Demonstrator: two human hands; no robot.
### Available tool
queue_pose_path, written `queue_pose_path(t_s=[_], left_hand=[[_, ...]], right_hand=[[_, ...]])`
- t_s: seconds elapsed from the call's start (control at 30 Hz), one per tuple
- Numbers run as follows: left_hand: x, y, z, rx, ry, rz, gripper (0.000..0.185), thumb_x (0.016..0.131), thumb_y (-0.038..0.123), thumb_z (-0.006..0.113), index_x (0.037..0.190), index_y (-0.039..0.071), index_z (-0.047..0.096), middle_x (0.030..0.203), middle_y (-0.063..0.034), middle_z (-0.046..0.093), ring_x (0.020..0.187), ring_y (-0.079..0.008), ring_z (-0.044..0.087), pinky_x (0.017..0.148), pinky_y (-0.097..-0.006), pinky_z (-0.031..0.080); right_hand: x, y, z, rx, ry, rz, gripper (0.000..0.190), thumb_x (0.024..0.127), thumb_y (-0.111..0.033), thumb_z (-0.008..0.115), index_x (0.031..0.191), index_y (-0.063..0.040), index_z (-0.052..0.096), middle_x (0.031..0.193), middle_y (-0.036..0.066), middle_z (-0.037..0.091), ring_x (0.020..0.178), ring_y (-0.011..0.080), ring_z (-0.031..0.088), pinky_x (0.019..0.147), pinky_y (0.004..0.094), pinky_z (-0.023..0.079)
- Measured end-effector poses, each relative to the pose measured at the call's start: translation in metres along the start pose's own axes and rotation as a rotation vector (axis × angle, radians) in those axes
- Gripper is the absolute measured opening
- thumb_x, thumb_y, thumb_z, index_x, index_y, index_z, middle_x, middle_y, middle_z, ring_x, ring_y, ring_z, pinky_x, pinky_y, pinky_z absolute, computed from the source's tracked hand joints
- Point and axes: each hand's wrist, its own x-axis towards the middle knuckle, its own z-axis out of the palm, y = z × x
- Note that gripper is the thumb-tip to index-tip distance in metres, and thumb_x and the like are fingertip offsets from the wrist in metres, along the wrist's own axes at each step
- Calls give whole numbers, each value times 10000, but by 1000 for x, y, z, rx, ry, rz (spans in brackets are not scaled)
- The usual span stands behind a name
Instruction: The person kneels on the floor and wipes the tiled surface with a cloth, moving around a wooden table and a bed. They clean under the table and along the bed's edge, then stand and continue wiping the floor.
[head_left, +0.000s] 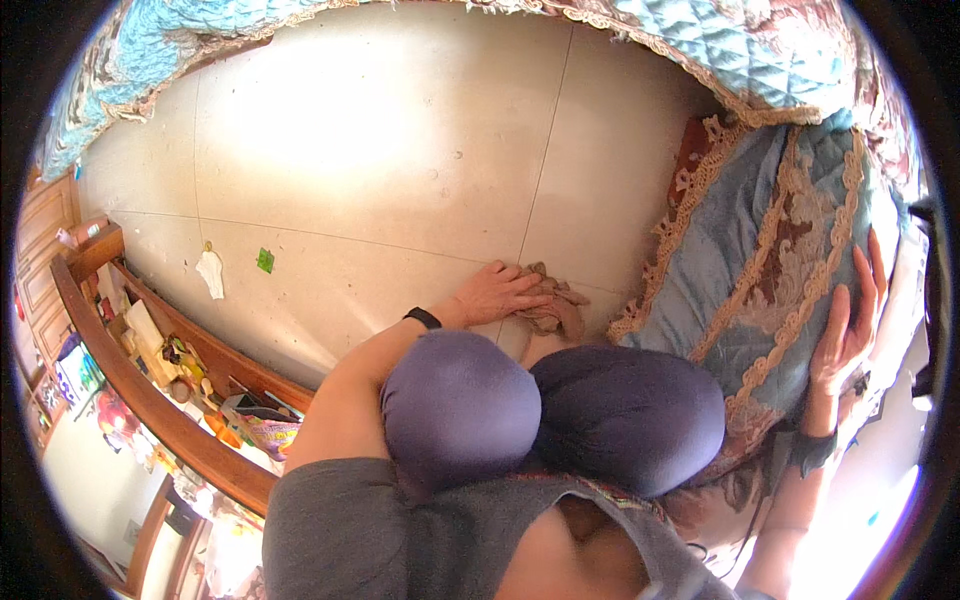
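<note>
My left hand (499, 294) is down on the pale tiled floor (360, 195), its fingers over a crumpled brown cloth (553, 306) in front of my knees. A black band is round that wrist. At the far right my right hand (853, 322), fingers spread and holding nothing, rests against the blue quilted cover (795, 330) with beige lace trim. A dark band is on this wrist too. Part of the cloth under my left fingers is hidden.
A wooden-framed table (157, 390) crowded with small items and packets stands at left. On the floor near it lie a white scrap (211, 271) and a green wrapper (265, 260). A lace-edged blue cover (765, 67) hangs along the far side.
</note>
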Motion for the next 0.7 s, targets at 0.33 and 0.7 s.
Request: queue_pose_path(t_s=[0.33, 0.7], left_hand=[[-40, -227, -129, 507, 267, -975, 529, 778, 137, 667, 1299, 130, 572, 1389, -87, 470, 1162, -359, 449, 959, -450, 429], [-11, -27, 2, -1, -129, 1, 383, 847, 263, 569, 1229, 254, 594, 1444, -20, 459, 1312, -303, 412, 929, -511, 382]], right_hand=[[-2, 9, 1, -15, 11, -6, 385, 977, -142, 474, 1328, -2, 550, 1480, 190, 430, 1399, 328, 361, 1172, 465, 223], [-2, -4, -2, -72, -33, 41, 378, 985, -180, 484, 1318, -16, 555, 1483, 196, 421, 1393, 337, 369, 1166, 472, 240]])
